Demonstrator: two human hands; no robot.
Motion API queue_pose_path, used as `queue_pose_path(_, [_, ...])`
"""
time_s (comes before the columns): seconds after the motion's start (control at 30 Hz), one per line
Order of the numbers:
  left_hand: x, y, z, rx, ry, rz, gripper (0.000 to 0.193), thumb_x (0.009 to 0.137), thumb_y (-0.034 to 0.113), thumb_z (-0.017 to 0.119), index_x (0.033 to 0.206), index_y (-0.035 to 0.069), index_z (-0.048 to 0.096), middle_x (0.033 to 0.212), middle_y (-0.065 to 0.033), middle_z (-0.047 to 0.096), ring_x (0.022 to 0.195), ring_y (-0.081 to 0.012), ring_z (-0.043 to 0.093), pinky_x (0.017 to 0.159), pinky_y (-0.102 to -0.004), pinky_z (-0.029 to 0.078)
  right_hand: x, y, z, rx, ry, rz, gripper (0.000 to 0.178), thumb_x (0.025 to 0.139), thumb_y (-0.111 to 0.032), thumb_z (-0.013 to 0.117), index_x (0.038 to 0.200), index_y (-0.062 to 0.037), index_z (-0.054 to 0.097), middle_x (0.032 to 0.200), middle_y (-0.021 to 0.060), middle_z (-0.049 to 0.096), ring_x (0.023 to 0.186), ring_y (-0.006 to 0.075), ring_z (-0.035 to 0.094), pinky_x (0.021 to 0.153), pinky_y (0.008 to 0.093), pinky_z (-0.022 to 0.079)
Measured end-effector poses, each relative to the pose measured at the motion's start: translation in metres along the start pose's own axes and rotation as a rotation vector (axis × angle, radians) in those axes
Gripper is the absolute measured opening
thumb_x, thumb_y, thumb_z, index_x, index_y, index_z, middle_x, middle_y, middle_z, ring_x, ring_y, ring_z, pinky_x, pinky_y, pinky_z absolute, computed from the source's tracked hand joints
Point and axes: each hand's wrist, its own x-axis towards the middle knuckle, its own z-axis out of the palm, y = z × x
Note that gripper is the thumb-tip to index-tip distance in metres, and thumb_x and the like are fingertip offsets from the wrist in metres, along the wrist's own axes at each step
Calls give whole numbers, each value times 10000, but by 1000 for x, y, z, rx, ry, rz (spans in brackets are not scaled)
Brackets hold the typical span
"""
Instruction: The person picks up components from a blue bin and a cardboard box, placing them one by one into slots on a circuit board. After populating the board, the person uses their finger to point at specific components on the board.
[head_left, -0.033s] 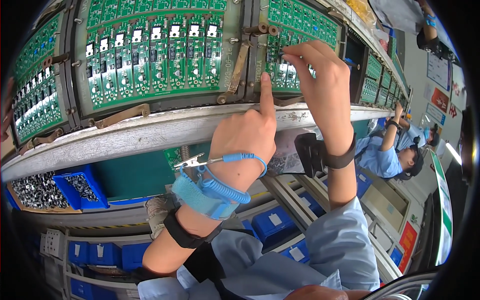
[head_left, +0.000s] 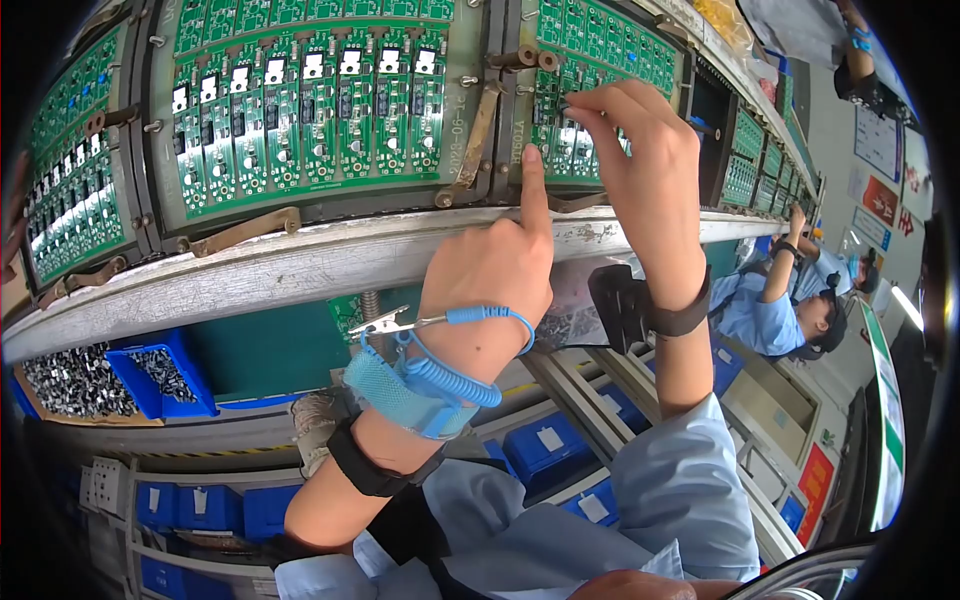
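Note:
My right hand hovers over the right-hand panel of green circuit boards, thumb and forefinger pinched. A small dark electronic component shows at the fingertips, partly hidden by them. Beside it, my left hand reaches over the metal rail, its forefinger stretched to the lower left edge of the same panel. The other left fingers are curled under, and whatever they hold is hidden. A blue wrist strap with a coiled cord and a metal clip circles my left wrist.
A full board panel sits in the neighbouring frame. The metal rail runs along the front. Below it are a blue bin of small parts and a loose pile of parts. Co-workers in blue shirts sit farther right.

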Motion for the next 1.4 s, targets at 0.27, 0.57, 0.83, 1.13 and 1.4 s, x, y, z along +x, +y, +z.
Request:
queue_pose_path(0.27, [-2, -3, 2, 5, 19, 6, 594, 920, 193, 505, 1450, 87, 260, 571, -200, 594, 531, -397, 601, 502, -512, 481, -6, 1, 10, -68, 66, -52, 110, 760, 8, 671, 868, -12, 676, 809, 96, 636, 727, 262, 612, 632, 330, 486])
queue_pose_path(0.57, [-2, 0, 3, -25, 12, 12, 580, 927, 201, 497, 1450, 100, 267, 578, -206, 594, 542, -400, 603, 515, -515, 480, -19, -2, 3, -82, 3, -63, 160, 762, 32, 647, 912, -11, 683, 828, 82, 597, 735, 259, 557, 662, 349, 453])
queue_pose_path(0.83, [-5, -2, 1, -70, 136, 58, 534, 949, 227, 481, 1434, 103, 296, 517, -174, 541, 457, -349, 567, 485, -479, 458, -22, -22, -20, -322, -248, -53, 346, 783, 64, 570, 1105, -33, 654, 952, 81, 535, 845, 251, 513, 764, 345, 390])
queue_pose_path(1.13, [-41, 24, -31, -1287, 67, -36, 469, 1014, 427, 307, 1364, 124, 389, 565, -13, 462, 475, -65, 346, 406, -201, 253, -35, -60, -90, 198, -69, 34, 428, 749, -45, 684, 1175, -48, 634, 974, 101, 580, 863, 269, 554, 760, 354, 445])
queue_pose_path(1.4, [-39, 74, -41, -1237, 202, -171, 590, 998, 529, 191, 1300, 92, 447, 530, 58, 395, 443, -29, 266, 406, -199, 176, -41, -54, -111, 613, -157, 25, 322, 708, -24, 731, 1025, -23, 679, 968, 108, 624, 828, 259, 611, 688, 318, 506])
